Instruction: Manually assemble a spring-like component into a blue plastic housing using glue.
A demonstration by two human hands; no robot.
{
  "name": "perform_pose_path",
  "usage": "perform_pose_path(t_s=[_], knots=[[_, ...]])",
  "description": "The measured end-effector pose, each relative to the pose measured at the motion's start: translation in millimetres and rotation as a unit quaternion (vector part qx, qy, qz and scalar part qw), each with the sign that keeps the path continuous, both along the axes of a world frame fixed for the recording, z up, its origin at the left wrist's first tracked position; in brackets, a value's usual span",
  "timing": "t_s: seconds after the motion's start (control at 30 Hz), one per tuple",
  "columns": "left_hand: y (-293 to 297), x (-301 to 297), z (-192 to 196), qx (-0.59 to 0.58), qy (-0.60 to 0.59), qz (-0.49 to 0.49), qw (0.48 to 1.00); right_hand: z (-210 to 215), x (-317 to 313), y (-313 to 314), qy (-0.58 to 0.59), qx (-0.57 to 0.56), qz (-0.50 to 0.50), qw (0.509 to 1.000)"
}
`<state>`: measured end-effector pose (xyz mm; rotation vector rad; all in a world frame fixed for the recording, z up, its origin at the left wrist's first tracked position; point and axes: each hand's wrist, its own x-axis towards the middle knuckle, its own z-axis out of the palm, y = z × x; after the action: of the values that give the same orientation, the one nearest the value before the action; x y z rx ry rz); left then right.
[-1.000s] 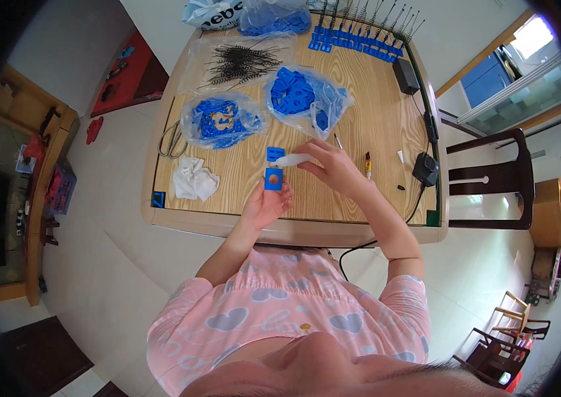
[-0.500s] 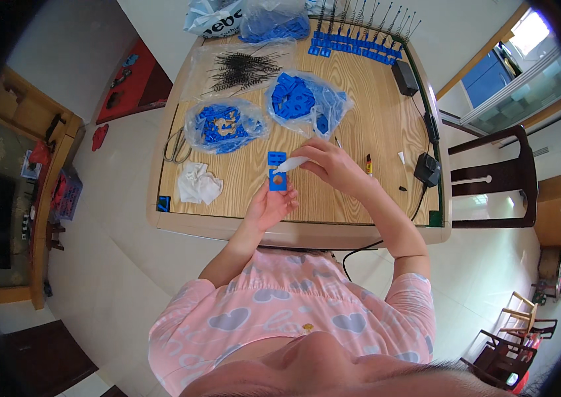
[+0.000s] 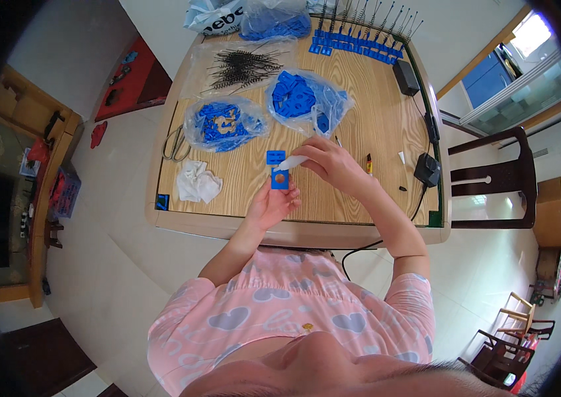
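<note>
Near the table's front edge, my left hand [image 3: 270, 206] is closed on the lower end of a flat blue plastic piece [image 3: 280, 186] with a round hole. Its far end has small slots. My right hand [image 3: 332, 164] pinches a small white squeeze bottle [image 3: 292, 161], tilted so that its narrow nozzle points down to the left. That tip is at the piece just above the hole; whether it touches, I cannot tell. Beyond my hands lie a clear bag of small blue parts [image 3: 244, 135] and a clear bag of larger blue pieces [image 3: 292, 99].
Black springy wires [image 3: 244, 69] lie on plastic sheeting. Blue stands holding upright springs [image 3: 360, 46] line the far right edge. Scissors [image 3: 176, 145] and a crumpled white cloth [image 3: 198, 182] are at left. A black adapter [image 3: 427, 170] with a cable and a small tube [image 3: 369, 164] are at right.
The blue piece and the bottle's nozzle have shifted very slightly. Both hands keep their grips in nearly the same place.
</note>
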<state>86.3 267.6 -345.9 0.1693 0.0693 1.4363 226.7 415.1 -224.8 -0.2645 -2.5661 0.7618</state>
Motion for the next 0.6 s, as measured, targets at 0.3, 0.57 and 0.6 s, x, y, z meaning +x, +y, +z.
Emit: perform_pose_path(t_s=[0.3,0.57,0.6], knots=[[-0.2,-1.0,3.0,0.006,-0.043,0.006,0.999,4.5,5.3,3.3,0.025,-0.039,-0.019,0.999],[-0.9,-3.6,-2.9,-0.012,-0.036,0.03,0.999,2.3,9.1,2.4,0.025,-0.036,-0.01,0.999],[-1.1,-3.5,-2.9,-0.01,-0.034,0.033,0.999,2.6,9.1,2.2,0.024,-0.03,-0.01,0.999]])
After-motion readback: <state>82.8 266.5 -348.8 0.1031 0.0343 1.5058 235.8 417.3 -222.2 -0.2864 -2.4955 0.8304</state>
